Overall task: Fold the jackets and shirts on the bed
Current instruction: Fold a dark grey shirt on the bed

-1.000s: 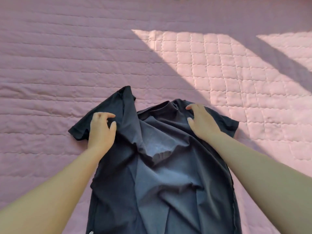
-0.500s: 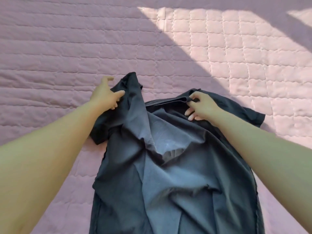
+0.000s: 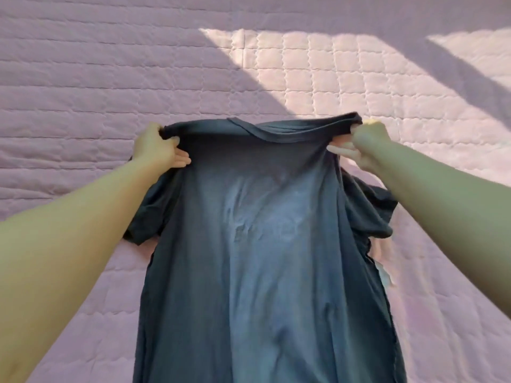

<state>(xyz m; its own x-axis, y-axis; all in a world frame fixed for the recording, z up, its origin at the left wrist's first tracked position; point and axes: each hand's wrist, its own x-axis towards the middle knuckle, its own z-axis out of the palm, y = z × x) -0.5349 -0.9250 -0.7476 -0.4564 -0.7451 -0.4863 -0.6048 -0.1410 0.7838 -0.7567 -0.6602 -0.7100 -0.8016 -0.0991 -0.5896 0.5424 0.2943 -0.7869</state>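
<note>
Both hands had moved outward from the crumpled neckline to the shoulders, and the dark shirt (image 3: 262,244), bunched half a second before, was now drawn taut between them. At 9 o'clock of the collar (image 3: 249,128), the left hand (image 3: 159,149) pinched the shoulder edge, thumb on top and fingers curled beneath the cloth. At 3 o'clock, the right hand (image 3: 362,145) gripped the other shoulder in a tight curled pinch. The shirt lay lengthwise on the pink quilted bed (image 3: 83,78), collar toward 12 o'clock and lifted slightly, its hem running out of view at 6 o'clock. The left sleeve (image 3: 143,222) and right sleeve (image 3: 370,214) hung slack below the hands.

Doing this step well seemed to call for equal tension from both pinches while the shoulders were lowered flat toward 12 o'clock. Faint creases showed at mid-chest, so the body probably needed smoothing. An uneven pull would likely have skewed the side seams, and the sleeves wanted spreading before any fold
</note>
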